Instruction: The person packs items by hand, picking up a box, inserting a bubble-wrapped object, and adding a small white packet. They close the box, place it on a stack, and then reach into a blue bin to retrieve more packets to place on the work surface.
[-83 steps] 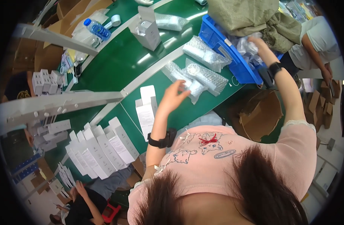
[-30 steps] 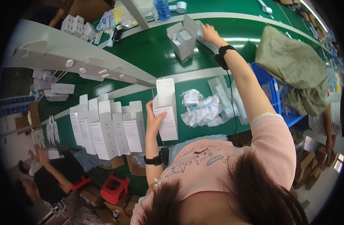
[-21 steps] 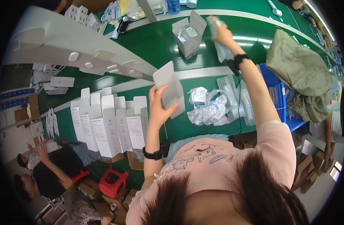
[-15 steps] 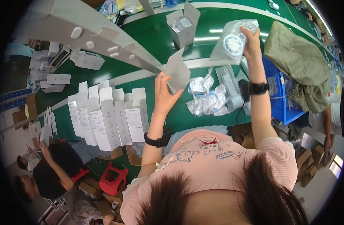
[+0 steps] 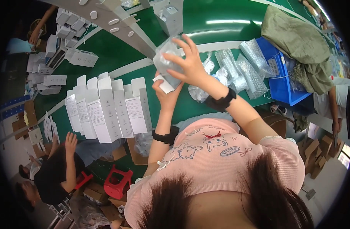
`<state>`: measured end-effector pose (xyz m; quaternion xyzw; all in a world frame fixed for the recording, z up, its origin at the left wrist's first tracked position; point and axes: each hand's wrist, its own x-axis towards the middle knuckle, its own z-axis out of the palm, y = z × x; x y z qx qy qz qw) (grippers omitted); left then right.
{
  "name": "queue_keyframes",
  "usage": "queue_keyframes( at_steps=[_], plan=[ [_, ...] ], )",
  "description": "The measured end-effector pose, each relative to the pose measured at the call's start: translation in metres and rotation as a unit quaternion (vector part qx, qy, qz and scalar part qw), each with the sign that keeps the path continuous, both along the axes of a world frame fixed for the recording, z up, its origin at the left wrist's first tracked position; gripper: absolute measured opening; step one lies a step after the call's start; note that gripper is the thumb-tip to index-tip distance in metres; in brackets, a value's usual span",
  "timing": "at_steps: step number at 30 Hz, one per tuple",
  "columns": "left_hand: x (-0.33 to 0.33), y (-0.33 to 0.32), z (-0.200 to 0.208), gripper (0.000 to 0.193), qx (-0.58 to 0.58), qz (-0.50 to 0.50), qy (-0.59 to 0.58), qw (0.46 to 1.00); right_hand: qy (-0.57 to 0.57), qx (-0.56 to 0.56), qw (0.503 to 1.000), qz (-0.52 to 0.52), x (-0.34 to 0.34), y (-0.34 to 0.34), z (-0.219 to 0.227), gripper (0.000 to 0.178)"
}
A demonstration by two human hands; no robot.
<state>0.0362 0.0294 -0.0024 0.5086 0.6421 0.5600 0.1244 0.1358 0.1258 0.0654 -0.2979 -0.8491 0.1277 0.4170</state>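
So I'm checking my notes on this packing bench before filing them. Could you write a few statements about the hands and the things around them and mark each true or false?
1. The right hand grips a clear bubble-wrap pouch. True.
2. The left hand holds a white box under that pouch. True.
3. The row of upright white cartons stands to the person's right. False: it stands to the left.
4. The blue bin is red. False: it is blue; the red thing is a stool.
5. Both wrists are bare. False: each wears a black band.
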Motion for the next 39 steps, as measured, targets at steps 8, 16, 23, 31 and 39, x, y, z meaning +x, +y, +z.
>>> queue_keyframes(
  at_steps=[8, 16, 23, 31, 39],
  plan=[
    [-0.027, -0.026, -0.011, 0.073, -0.115, 0.041, -0.109, 0.987, -0.126, -0.032, 0.975, 0.182, -0.004, -0.029, -0.003, 0.041],
    [-0.056, -0.061, -0.002, 0.077, -0.1, -0.019, -0.047, 0.994, 0.115, -0.275, 0.953, 0.051, 0.023, -0.011, -0.05, 0.045],
    [-0.062, -0.058, 0.021, 0.064, 0.025, -0.073, 0.028, 0.997, -0.458, -0.171, 0.872, 0.007, 0.089, 0.014, -0.11, 0.039],
    [-0.071, -0.065, 0.017, 0.034, -0.024, -0.06, -0.012, 0.998, -0.221, -0.177, 0.937, 0.204, 0.071, 0.02, -0.037, 0.027],
    [-0.076, -0.066, 0.021, 0.03, 0.014, -0.072, -0.094, 0.993, -0.325, -0.174, 0.837, 0.405, -0.039, 0.002, 0.026, 0.04]
  ],
)
